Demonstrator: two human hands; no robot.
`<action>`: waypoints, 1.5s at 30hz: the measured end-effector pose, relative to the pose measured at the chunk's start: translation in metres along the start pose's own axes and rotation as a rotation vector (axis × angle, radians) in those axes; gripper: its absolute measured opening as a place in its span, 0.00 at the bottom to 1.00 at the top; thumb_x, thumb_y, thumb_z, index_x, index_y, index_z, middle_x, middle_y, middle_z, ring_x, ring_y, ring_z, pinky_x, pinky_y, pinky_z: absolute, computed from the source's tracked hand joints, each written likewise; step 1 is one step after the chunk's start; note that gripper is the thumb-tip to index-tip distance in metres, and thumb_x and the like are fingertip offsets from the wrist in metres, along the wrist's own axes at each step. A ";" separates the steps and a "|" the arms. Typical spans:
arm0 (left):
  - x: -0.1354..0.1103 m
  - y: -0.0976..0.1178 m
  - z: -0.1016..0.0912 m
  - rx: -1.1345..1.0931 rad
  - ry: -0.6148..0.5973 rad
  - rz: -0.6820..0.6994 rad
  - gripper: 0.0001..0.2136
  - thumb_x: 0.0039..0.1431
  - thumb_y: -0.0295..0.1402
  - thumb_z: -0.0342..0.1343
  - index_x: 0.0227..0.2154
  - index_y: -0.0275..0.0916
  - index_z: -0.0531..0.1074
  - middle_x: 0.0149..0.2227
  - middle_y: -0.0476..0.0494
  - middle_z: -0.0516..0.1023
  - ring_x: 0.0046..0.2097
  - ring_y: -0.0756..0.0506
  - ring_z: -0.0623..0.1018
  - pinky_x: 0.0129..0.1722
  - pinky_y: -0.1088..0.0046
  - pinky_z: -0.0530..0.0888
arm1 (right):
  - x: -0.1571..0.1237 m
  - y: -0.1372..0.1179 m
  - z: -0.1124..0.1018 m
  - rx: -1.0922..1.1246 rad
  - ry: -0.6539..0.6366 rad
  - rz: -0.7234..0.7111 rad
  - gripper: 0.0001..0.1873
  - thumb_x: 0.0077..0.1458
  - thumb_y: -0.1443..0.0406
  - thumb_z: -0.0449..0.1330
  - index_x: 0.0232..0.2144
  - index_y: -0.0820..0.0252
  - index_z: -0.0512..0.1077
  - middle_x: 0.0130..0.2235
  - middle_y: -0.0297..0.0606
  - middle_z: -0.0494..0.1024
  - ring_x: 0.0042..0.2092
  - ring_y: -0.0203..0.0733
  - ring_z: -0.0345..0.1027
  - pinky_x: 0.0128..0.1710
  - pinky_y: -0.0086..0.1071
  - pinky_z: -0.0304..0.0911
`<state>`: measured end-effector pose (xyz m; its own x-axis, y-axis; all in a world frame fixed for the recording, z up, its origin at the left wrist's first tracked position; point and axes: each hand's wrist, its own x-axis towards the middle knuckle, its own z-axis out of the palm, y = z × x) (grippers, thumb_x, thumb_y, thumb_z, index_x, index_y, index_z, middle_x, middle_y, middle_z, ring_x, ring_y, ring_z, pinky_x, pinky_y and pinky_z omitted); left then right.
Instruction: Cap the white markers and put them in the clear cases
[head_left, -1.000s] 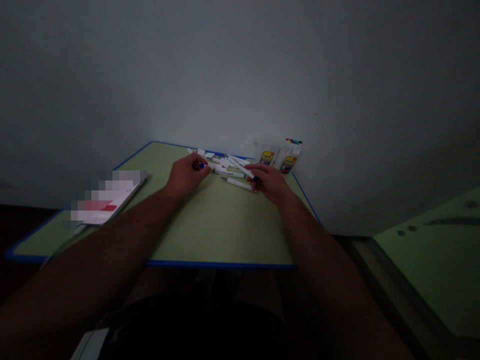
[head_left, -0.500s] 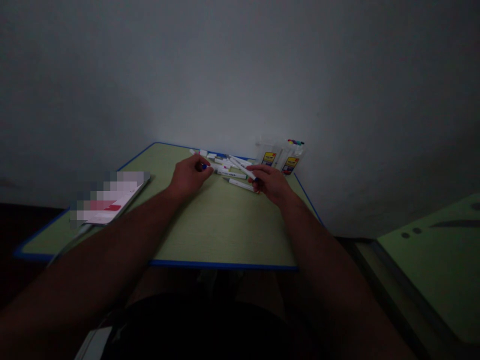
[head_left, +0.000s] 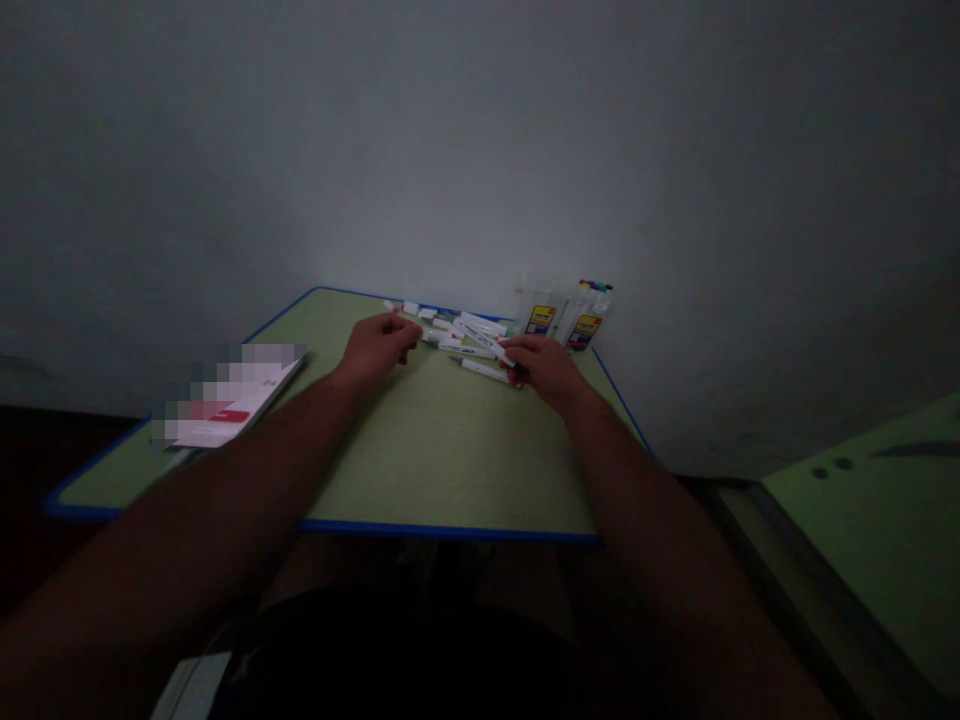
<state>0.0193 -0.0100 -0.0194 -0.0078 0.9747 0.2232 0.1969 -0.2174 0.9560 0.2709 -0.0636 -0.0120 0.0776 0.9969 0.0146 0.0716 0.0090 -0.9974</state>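
Note:
My right hand (head_left: 546, 365) is closed on the end of a white marker (head_left: 478, 336), which points up and to the left over a loose pile. Just below it, another white marker (head_left: 484, 371) with a grey tip lies on the table, close to my fingertips. To the left of the pile is my left hand (head_left: 379, 345), its thumb and fingertips pressed together; whatever they may hold is too small and dark to make out. Between the hands, several white markers lie crossed, among them one with dark print (head_left: 463, 350). Short white pieces (head_left: 410, 308) lie beyond my left hand.
Two clear cases with yellow labels stand by the wall: a left case (head_left: 539, 318) and a right case (head_left: 584, 328) with coloured pen ends at its top. A white-and-pink flat object (head_left: 229, 415), partly blurred out, lies at the left on the green blue-edged table (head_left: 450, 460).
My left hand has drawn its fingers closer together, and the blue piece seen at its fingertips is now out of sight. The marker in my right hand has turned slightly, showing dark print.

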 end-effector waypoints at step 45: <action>-0.006 0.004 0.005 -0.359 -0.225 -0.148 0.05 0.51 0.23 0.64 0.23 0.34 0.74 0.22 0.46 0.76 0.22 0.52 0.70 0.24 0.75 0.69 | 0.002 0.007 -0.003 -0.166 -0.039 -0.134 0.08 0.51 0.63 0.65 0.30 0.63 0.79 0.20 0.33 0.75 0.20 0.31 0.64 0.20 0.26 0.58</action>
<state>0.0248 -0.0167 -0.0175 0.2108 0.9750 0.0703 -0.1429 -0.0404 0.9889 0.2744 -0.0618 -0.0187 0.0182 0.9899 0.1404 0.2416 0.1319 -0.9614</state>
